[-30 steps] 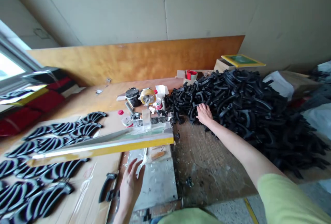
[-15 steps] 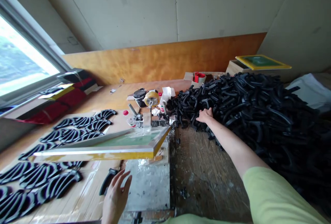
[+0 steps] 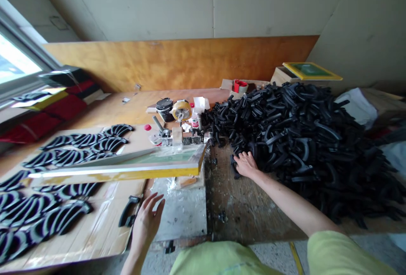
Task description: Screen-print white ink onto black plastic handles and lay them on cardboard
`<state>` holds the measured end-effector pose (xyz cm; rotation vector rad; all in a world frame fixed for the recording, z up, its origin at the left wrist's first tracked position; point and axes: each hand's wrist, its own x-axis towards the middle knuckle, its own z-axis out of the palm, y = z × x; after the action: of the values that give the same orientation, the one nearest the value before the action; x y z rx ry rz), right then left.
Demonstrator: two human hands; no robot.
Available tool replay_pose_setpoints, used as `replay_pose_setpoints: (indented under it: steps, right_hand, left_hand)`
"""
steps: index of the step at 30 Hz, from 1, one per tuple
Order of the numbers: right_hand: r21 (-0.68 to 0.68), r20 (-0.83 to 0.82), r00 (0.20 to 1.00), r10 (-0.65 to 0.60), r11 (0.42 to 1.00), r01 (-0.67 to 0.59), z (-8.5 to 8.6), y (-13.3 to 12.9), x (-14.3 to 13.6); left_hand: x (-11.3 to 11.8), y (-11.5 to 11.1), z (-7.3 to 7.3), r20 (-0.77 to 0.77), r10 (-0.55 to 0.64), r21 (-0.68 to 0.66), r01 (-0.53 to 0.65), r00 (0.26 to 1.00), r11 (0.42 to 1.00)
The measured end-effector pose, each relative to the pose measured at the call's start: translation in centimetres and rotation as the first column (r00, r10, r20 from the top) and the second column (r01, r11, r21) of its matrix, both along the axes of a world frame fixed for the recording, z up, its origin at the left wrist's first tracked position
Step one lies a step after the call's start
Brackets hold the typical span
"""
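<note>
My right hand (image 3: 246,165) is closed round a black curved part (image 3: 234,168) at the left edge of a large heap of black parts (image 3: 285,122). Over the front left of a metal plate (image 3: 187,207), my left hand (image 3: 148,215) has its fingers apart and holds nothing. Just left of it, a single black part (image 3: 128,212) lies on cardboard (image 3: 108,220). A yellow-edged screen frame (image 3: 117,172) is tilted above the plate, held by a clamp (image 3: 187,138) at its back.
Rows of black parts (image 3: 47,207) cover the cardboard at the left. Behind the clamp are a dark tub (image 3: 165,110) and a tape roll (image 3: 181,111). Red bundles (image 3: 50,118) lie by the window. Another yellow-framed screen (image 3: 312,71) rests on a box at the back right.
My right hand has come nearer along the heap's left edge, with a black part now in its fingers. My left hand stays open beside the plate. The view has tilted downward.
</note>
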<state>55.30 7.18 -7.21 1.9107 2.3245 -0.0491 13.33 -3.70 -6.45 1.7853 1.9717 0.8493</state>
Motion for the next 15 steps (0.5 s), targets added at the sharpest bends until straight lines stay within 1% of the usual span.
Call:
replay_pose_setpoints:
  steps: [3, 6, 8, 9, 10, 12, 15]
  right_hand:
    - [-0.034, -0.103, 0.993, -0.059, 0.998, 0.056, -0.5, -1.7, 0.8]
    - [-0.094, -0.277, 0.952, -0.131, 0.99, 0.109, -0.8, -2.2, 1.6]
    - [-0.066, -0.377, 0.915, -0.143, 0.99, 0.128, -0.7, -2.3, 1.1]
    - [-0.032, -0.417, 0.899, -0.131, 0.991, 0.13, -0.5, -2.4, 0.3]
    - [0.009, -0.452, 0.886, -0.106, 0.992, 0.123, -0.2, -2.5, -0.9]
    - [0.086, -0.508, 0.861, -0.022, 0.993, 0.076, 0.5, -2.8, -4.6]
    - [0.182, -0.537, 0.827, 0.166, 0.98, -0.079, 1.3, -3.1, -12.1]
  left_hand:
    - [0.1, -0.5, 0.2, -0.001, -0.009, -0.017, 0.009, 1.0, 1.0]
    - [0.2, -0.8, 0.5, 0.016, -0.005, -0.058, 0.006, 1.0, 0.998]
    - [0.1, -0.8, 0.7, 0.039, -0.001, -0.077, 0.004, 0.999, 0.997]
    - [0.1, -0.7, 0.8, 0.054, -0.005, -0.083, 0.01, 0.999, 0.997]
    - [-0.1, -0.6, 0.9, 0.07, -0.011, -0.084, 0.017, 0.998, 0.996]
    - [-0.5, 0.0, 1.2, 0.105, -0.03, -0.082, 0.038, 0.994, 0.996]
    - [-1.5, 1.2, 1.9, 0.148, -0.068, -0.082, 0.081, 0.987, 0.993]
